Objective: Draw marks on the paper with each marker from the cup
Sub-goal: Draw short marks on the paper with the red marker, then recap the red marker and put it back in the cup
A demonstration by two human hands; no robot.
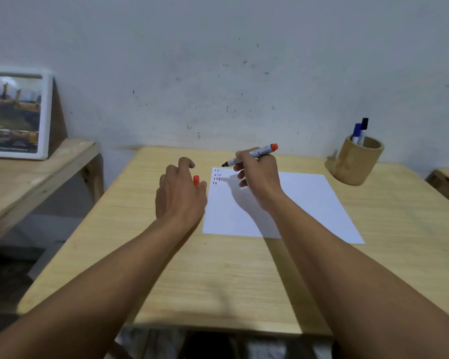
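Pinching the marker (250,154) in our right hand (257,174), we hold it with the fingers (240,168) curled round its white barrel, dark tip down-left just above the top left corner of the paper (290,203), red end raised toward the wall. Our left hand (179,193) is closed loosely on the red cap (196,181), which pokes out between thumb and forefinger, just beside the paper's left edge.

A small cluster of short red, blue and black marks (217,176) sits in that corner; the rest of the sheet is blank. We count one marker in hand, one cap, one sheet, and two more markers (359,132) standing in the cup (355,161), one blue-capped and one black-capped. The cup is bamboo-coloured, at the far right, well apart from the paper.

The tabletop (218,281) is pale wood, set against a scuffed grey-white wall (218,60). A lower wooden shelf (31,177) at the left carries a white-framed picture (16,112).
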